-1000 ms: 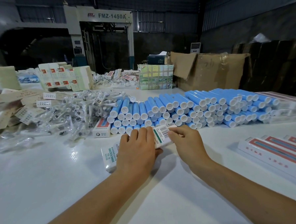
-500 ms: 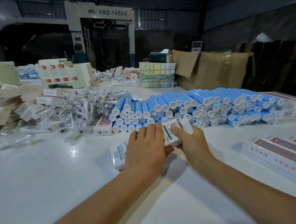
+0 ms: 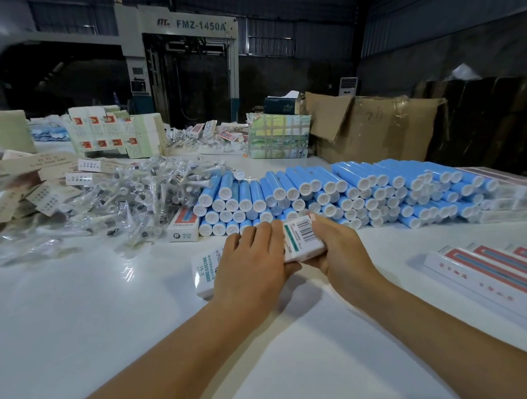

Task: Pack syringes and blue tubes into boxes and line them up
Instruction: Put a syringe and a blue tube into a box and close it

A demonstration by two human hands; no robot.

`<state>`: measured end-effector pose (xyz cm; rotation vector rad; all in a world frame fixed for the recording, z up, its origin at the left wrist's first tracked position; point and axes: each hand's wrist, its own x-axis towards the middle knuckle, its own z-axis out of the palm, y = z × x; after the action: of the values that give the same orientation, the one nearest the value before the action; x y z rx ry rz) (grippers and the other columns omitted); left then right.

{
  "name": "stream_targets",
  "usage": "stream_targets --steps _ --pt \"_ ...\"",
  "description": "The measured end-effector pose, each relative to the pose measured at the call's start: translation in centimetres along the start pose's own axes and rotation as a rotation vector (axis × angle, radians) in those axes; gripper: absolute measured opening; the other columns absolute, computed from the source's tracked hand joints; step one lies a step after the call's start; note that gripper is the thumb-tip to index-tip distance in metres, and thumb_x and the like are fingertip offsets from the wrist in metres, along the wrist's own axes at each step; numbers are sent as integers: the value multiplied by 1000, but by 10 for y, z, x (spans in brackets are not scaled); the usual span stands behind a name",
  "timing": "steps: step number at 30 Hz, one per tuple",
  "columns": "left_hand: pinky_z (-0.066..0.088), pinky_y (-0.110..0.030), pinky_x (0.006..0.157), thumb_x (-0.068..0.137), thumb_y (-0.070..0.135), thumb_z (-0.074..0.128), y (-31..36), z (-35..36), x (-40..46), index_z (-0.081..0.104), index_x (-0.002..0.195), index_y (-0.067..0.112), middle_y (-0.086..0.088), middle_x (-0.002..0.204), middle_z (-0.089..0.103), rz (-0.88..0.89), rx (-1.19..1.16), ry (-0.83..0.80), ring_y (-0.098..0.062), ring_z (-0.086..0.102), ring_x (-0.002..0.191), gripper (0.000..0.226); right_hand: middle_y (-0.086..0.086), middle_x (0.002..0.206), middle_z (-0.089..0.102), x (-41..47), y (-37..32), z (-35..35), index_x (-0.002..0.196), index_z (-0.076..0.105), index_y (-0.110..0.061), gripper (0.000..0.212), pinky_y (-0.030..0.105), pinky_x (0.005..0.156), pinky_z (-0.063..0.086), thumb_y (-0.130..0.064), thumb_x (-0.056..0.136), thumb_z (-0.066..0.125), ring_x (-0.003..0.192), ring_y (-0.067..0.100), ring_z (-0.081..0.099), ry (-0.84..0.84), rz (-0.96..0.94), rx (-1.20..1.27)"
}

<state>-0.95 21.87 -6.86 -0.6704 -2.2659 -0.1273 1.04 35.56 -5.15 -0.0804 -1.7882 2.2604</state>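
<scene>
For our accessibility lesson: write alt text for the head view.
Two hands, left and right, hold a white barcoded box over a white table. Behind lie stacked blue tubes and bagged syringes.

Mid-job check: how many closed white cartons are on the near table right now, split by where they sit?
Long white barcoded carton held by left hand and right hand: 1
White red-striped carton beside the stack of blue plastic tubes: 1
White red-striped cartons lined up at right: 3 visible, row leaves the frame
Total: 5 visible
</scene>
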Motion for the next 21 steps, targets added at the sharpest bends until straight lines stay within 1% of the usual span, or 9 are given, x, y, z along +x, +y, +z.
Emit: stream_targets --steps 4,7,9,11,12,14,17,19,21 --pt "53 -37 62 58 47 85 -2 -2 -1 67 107 -2 -13 89 68 0 -24 37 -28 65 73 71 13 97 73 -3 -6 -1 102 66 -12 26 33 63 57 -7 97 41 86 21 71 -15 7 111" --pt "52 -34 62 57 47 84 -2 -3 -2 68 106 -1 -11 87 67 4 -3 42 -27 64 72 70 12 101 72 -4 -5 -1 109 64 -16 28 33 63 58 -5 97 41 85 21 71 -31 12 117" --pt "51 -34 61 58 46 84 -1 -1 -2 68 105 -1 -11 86 67 9 3 58 -27 64 71 69 9 95 73 -4 -2 1 101 66 -23 29 34 67 59 -7 96 42 82 18 71 -8 13 90" --pt "52 -36 62 61 46 83 0 -2 -2 67 107 -2 -12 87 66 16 17 52 -28 63 72 68 9 91 74 -3 2 3 92 69 -23 27 39 77 56 -14 96 45 81 18 70 15 26 89" --pt "52 -37 62 63 45 82 1 -2 -2 67 108 -2 -12 88 66 26 30 45 -28 63 73 67 9 91 74 -3 3 4 94 70 -22 25 41 81 55 -19 96 45 82 18 70 24 36 96" --pt "52 -36 64 66 46 80 1 -1 -4 66 110 -2 -13 90 66 38 46 24 -28 63 75 67 9 94 73 -2 5 5 113 66 -15 29 40 84 55 -23 98 43 84 17 70 26 46 70" --pt "51 -35 63 68 48 79 0 -1 -3 65 110 -1 -11 90 66 22 48 15 -27 62 74 66 0 94 70 -1 7 3 136 49 -20 40 23 67 57 -12 98 39 74 4 69 14 4 -55" --pt "49 -34 60 65 47 81 -1 0 0 67 107 -1 -10 86 66 -19 63 5 -26 62 71 66 -8 94 70 -4 7 1 129 55 -23 37 16 64 53 -10 96 45 77 -1 68 55 -88 -203" --pt "48 -34 63 69 50 77 -1 -3 3 64 112 1 -9 91 66 -74 67 -57 -25 63 77 67 -6 93 70 -6 8 -1 101 66 -20 15 14 63 50 -14 92 57 81 2 66 163 -203 -359"
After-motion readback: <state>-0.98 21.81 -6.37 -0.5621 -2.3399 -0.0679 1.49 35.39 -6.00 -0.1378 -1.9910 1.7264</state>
